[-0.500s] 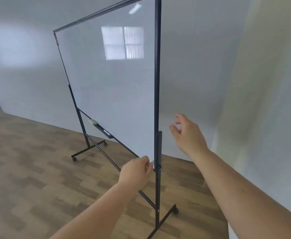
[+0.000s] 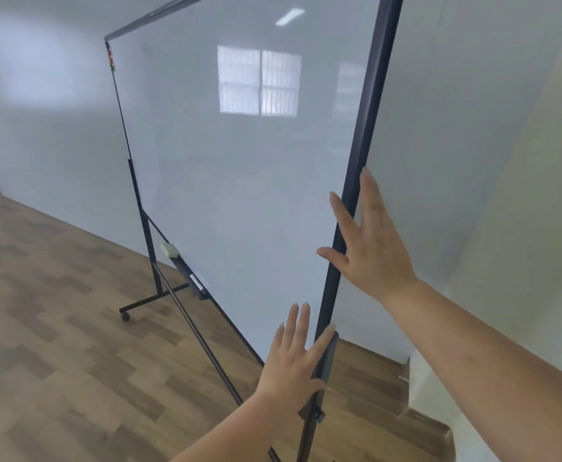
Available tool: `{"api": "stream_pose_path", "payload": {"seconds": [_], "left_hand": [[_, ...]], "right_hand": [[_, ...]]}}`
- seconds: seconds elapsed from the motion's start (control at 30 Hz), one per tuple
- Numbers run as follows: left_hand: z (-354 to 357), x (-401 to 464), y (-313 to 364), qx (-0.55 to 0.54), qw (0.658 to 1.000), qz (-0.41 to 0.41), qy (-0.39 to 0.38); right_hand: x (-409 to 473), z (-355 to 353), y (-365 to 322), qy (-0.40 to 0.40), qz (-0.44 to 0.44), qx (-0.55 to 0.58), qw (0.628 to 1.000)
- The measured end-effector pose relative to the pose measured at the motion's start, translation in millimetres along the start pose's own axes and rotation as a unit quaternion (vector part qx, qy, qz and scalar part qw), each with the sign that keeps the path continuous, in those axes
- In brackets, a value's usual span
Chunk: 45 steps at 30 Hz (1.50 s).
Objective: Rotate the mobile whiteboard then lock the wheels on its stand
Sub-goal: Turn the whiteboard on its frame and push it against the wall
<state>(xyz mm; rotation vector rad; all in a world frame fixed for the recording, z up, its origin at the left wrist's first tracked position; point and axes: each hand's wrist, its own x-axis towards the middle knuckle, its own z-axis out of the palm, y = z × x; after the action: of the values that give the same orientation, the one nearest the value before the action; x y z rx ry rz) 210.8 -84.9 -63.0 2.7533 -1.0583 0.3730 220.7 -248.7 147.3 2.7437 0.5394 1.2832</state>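
The mobile whiteboard (image 2: 239, 195) has a glossy white face in a black frame and stands edge-on to me on a black stand. Its near edge post (image 2: 356, 181) leans slightly in the view. My right hand (image 2: 373, 255) lies flat against that post at mid height, fingers spread, thumb and forefinger reaching onto the board side. My left hand (image 2: 293, 358) rests lower, fingers extended on the board face beside the post's sleeve (image 2: 328, 365). A far caster wheel (image 2: 125, 316) shows on the stand's foot; the near wheels are out of view.
An eraser (image 2: 169, 250) and a marker (image 2: 198, 283) lie on the tray under the board. Small coloured magnets (image 2: 109, 60) sit at the top far corner. White walls stand close behind and to the right. Wood-pattern floor (image 2: 56, 345) spreads out to the left.
My left hand was curled by the post's knob; it now lies flat on the board. My right hand has moved left from free air onto the post. The board looks closer.
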Motion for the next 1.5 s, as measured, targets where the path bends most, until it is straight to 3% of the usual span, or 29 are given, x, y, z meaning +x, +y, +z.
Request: {"api": "stream_pose_path", "payload": {"seconds": [0.17,0.27,0.4,0.8,1.0,1.23,1.5], "left_hand": [[10.3,27.7,-11.3,0.203,0.973,0.104,-0.041],[7.6,43.9,-16.3,0.295,0.943,0.156,-0.015],[0.2,57.8,-27.8,0.364,0.911,0.190,-0.035],[5.5,110.5,-64.5,0.380,0.918,0.095,-0.067],[8.1,147.6,-111.9,0.401,0.906,0.078,-0.113],[10.7,188.6,-163.2,0.360,0.921,0.072,-0.129],[18.4,240.0,-230.3,0.371,0.916,0.057,-0.142]], "right_hand": [[21.9,7.7,50.6,-0.006,-0.155,0.051,0.987],[30.0,11.6,70.0,-0.027,-0.203,0.077,0.976],[42.4,19.9,74.3,-0.028,-0.225,0.100,0.969],[95.7,87.0,80.4,-0.054,-0.221,0.161,0.961],[136.6,131.4,93.7,-0.018,-0.249,0.147,0.957],[183.5,191.5,102.7,-0.006,-0.246,0.163,0.956],[240.7,257.1,104.6,0.004,-0.228,0.135,0.964]]}}
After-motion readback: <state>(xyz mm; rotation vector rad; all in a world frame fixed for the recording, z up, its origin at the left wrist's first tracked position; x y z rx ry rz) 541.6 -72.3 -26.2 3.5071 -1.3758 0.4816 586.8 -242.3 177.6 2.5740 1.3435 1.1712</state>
